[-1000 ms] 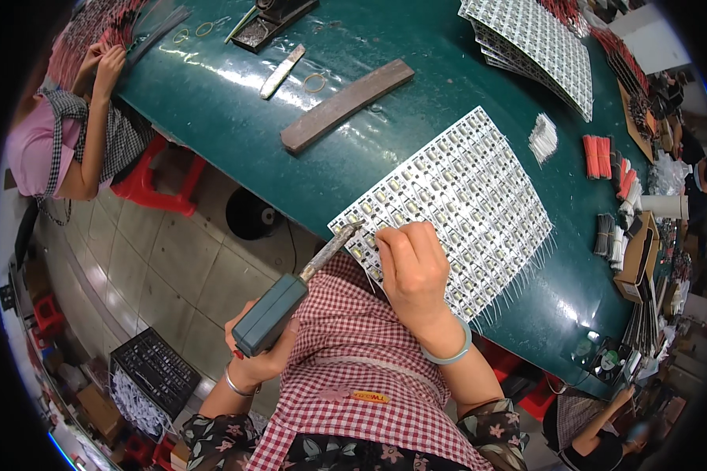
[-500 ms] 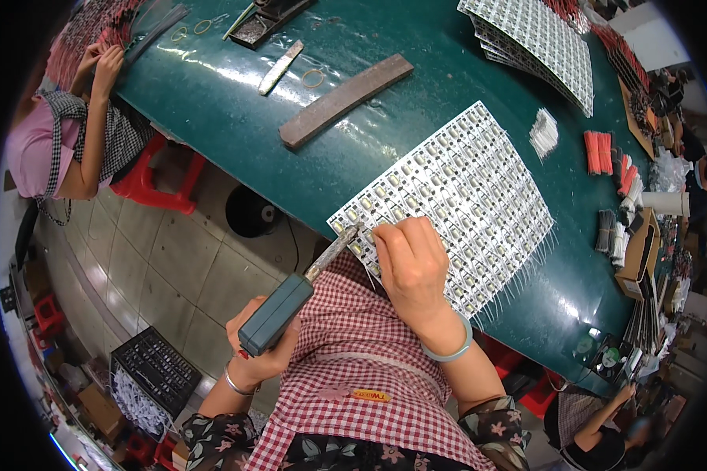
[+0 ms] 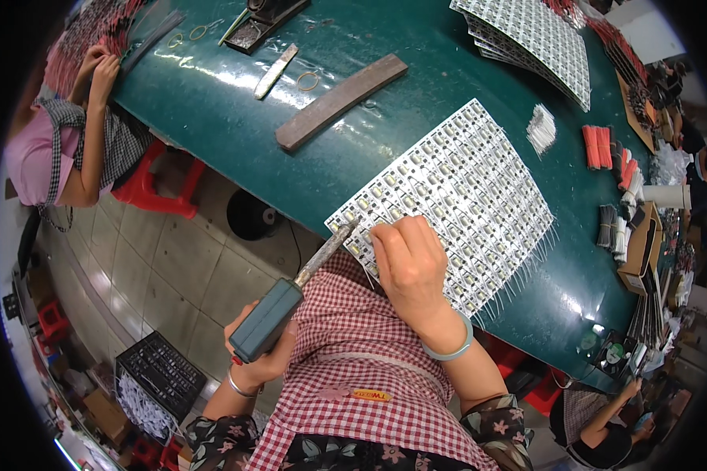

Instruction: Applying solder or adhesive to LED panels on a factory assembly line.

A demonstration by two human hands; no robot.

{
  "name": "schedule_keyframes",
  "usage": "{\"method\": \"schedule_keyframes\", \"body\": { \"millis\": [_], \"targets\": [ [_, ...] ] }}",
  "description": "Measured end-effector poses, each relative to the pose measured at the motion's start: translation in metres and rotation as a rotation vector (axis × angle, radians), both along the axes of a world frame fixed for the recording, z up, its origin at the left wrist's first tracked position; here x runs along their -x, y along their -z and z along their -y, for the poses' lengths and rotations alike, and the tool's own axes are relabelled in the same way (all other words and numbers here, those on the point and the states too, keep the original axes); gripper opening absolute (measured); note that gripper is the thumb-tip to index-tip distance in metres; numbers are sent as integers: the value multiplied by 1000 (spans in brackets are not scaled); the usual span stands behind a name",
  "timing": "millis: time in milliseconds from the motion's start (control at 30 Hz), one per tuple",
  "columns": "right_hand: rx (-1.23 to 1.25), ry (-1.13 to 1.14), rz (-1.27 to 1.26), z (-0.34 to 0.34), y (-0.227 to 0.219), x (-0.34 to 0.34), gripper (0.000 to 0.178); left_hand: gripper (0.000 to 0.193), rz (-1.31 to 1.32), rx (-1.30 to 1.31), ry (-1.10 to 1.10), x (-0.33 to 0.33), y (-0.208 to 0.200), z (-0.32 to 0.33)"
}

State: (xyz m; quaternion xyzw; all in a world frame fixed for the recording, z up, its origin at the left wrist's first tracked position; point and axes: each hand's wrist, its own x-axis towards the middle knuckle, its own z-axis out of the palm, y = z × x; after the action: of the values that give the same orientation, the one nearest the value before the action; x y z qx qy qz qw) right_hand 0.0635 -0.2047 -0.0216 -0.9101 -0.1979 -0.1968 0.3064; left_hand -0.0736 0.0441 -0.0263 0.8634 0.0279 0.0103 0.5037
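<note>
Left hand (image 3: 265, 359) with fingers clamped round an iron (image 3: 267, 320), right hand (image 3: 411, 271) with fingers together over the board (image 3: 467, 184), anything pinched hidden, board at the table's (image 3: 243, 149) near edge, bare space toward the bar (image 3: 342, 102)

An electronics workshop, shown by the long, glossy green worktable (image 3: 212, 118), stacked white circuit-board panels (image 3: 526, 38) at far right, slender red wire bundles (image 3: 591, 147) at right, and a dark-green, metal-tipped soldering tool (image 3: 267, 319) at near left.
</note>
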Motion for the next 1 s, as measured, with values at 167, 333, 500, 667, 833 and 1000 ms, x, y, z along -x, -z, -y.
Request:
{"method": "schedule_keyframes", "body": {
  "millis": [167,333,500,667,833,1000],
  "targets": [
    [0,6,-7,0,1,1,20,26,120,-59,48,-12,-9,8],
    [1,4,-1,-1,0,1,20,23,140,-68,43,-17,-9,12],
    [5,7,12,0,2,0,17,22,165,-121,74,-20,-14,12],
    [-5,2,43,-2,4,-1,13,22,134,-55,27,-7,0,7],
    [3,11,9,-1,0,1,20,23,38,-15,5,0,0,4],
    [1,9,4,-1,1,1,20,23,66,-40,13,-5,-4,6]
  ]
}}
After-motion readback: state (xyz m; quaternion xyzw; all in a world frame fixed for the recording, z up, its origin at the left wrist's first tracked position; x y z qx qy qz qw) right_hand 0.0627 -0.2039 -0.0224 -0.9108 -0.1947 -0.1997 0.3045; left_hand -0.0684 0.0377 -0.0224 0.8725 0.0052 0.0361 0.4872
